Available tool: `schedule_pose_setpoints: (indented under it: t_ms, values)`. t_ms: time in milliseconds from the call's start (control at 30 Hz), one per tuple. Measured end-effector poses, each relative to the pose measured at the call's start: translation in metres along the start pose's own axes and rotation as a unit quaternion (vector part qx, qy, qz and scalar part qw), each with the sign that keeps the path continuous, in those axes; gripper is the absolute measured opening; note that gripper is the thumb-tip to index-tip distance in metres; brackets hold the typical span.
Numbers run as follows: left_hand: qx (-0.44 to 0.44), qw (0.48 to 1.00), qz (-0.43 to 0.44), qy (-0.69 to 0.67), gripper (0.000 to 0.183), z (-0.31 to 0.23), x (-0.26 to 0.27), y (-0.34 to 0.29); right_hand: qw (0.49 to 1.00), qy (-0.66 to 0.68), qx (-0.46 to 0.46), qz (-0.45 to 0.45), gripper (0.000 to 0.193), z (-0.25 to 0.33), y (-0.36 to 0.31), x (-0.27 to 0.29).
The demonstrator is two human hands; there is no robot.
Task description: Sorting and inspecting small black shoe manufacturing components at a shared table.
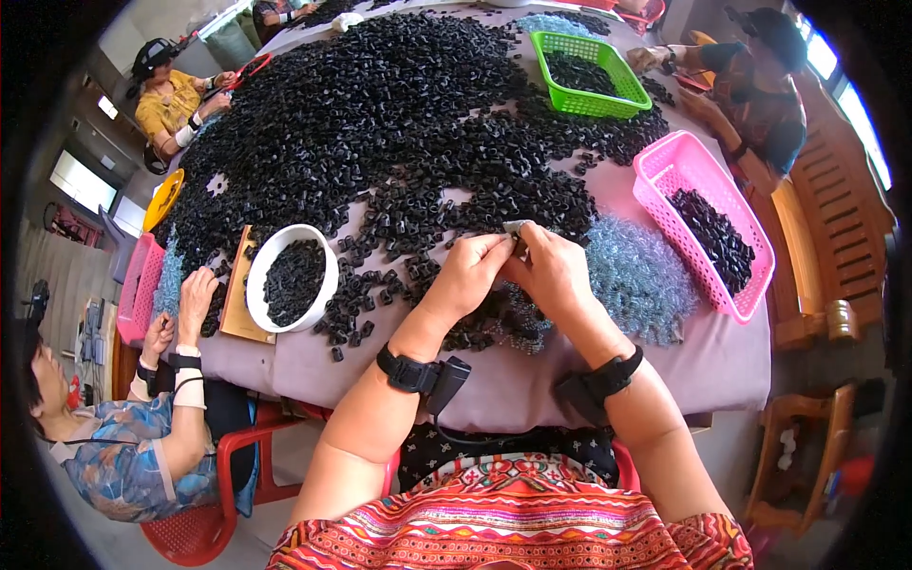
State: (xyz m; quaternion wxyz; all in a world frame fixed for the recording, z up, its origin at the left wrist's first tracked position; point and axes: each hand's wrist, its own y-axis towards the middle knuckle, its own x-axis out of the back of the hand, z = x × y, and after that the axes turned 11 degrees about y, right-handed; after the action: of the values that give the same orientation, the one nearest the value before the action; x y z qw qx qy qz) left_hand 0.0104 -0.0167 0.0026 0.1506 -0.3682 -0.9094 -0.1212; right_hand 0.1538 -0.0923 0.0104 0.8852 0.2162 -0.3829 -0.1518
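Just above the near side of the heap of black pieces [380,104] on the tabletop [708,375], the right hand's [558,271] fingers pinch a small greyish piece [516,227]; the left hand's [470,273] fingers press close, though whether they grip it I can't tell. It's probably light and stiff, best nipped by its edges. The visible sliver seems to lie crosswise, its pointing end and true long axis hidden.

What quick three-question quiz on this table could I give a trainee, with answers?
1. Fill in the colour: between the right hand and the pink basket at right lies a ____ translucent heap.
2. True or false: that basket holds white pieces.
3. The white bowl stands on which side of the left hand? A) left B) right

Key: 1. Bluish. 2. False; its pieces are black. 3. A.
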Motion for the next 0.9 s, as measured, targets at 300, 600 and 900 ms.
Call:
schedule_pose_setpoints:
  t_ms: [300,600,900]
  values:
    - [0.042,0.995,0.021,-0.084,0.035,0.003,-0.003,0.003,1.000,0.000,0.028,0.015,0.022,-0.004,-0.001,0.002]
    - [0.050,0.961,-0.175,0.209,0.029,0.018,0.026,0.006,0.883,0.349,-0.146,-0.278,0.035,-0.019,0.017,0.042]
    - [-0.017,0.913,-0.142,0.383,0.033,0.023,0.026,0.002,0.801,0.413,-0.121,-0.415,0.047,-0.071,0.010,0.095]
